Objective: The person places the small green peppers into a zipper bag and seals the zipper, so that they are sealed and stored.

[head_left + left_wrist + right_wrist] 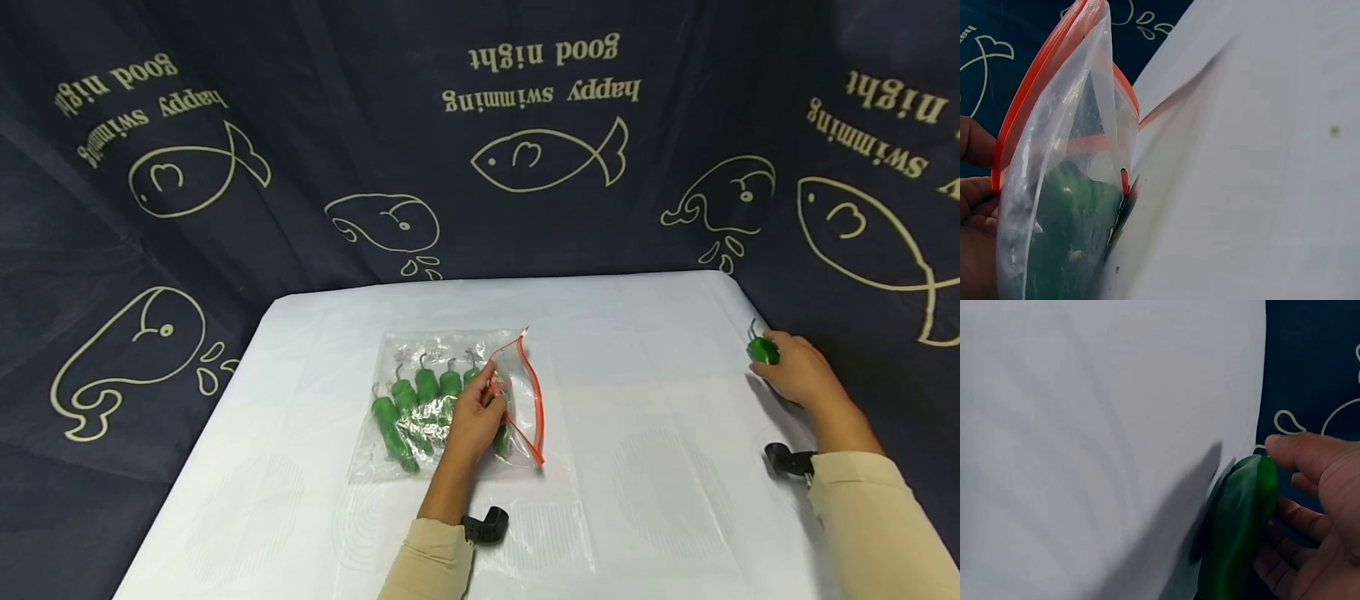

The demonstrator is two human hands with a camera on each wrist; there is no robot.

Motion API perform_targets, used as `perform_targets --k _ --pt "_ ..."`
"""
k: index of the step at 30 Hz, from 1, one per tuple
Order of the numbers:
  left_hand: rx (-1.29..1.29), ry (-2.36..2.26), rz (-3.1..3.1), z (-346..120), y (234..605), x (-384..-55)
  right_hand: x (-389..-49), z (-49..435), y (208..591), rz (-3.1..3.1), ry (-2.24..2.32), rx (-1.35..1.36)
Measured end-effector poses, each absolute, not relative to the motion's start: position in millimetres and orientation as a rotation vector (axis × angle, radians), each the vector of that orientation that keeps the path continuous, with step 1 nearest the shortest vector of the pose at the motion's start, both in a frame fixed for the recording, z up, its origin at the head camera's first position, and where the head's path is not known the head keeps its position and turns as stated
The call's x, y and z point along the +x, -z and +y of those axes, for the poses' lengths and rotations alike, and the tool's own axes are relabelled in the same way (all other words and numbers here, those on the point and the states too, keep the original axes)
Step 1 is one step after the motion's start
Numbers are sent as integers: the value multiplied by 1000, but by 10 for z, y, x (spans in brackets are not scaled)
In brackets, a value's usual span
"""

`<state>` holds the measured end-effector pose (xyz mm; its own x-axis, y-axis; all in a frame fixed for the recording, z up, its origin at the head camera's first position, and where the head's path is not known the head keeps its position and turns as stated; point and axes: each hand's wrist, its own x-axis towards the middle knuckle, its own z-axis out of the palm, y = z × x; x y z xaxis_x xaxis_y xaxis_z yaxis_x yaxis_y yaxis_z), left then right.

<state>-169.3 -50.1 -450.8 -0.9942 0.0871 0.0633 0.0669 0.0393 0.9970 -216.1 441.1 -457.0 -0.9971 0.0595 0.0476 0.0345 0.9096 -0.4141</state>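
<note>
A clear zip bag (367, 462) with a red zip strip (537, 398) lies on the table, its mouth spread open toward the right. Several green peppers (427, 384) with stems lie side by side inside it. My left hand (474, 421) pinches the upper side of the mouth between thumb and fingers; the left wrist view shows the red edge (1019, 106) in that pinch. Far to the right, my right hand (801, 367) grips another green pepper (1241, 519), thumb near its top end and fingers behind it, at the table's right edge.
A white cloth covers the table (637, 350). Dark blue fabric (555, 233) with fish and whale drawings hangs behind it and at both sides. Each wrist wears a black camera mount (487, 527).
</note>
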Motion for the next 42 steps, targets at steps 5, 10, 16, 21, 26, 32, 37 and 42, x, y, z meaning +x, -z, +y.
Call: perform_targets --k 5,10,16,21,26,32,37,42 --pt "149 -2147 2271 -498 4489 -1684 -2171 4400 4577 -3025 -557 -70" --pt "159 -2179 2246 -495 4488 -1688 -2163 4380 4558 -3032 -539 -72" --pt "161 -2198 2246 -488 4489 -1681 -2141 4333 4487 -3040 -644 -46" --pt "147 -2198 2256 -480 4491 -1678 -2130 4205 4410 -2987 -730 60" --pt "151 -2196 2260 -475 4481 -1676 -2101 4019 4345 -2930 -824 110" --pt "155 -2196 2260 -472 4479 -1675 -2051 3767 4288 -2927 -948 130" --pt "171 -2197 2270 -474 4489 -1676 -2001 3532 4273 -2882 -1045 204" --pt "171 -2176 2267 -490 4485 -1681 -1976 3289 4244 -2819 -1140 279"
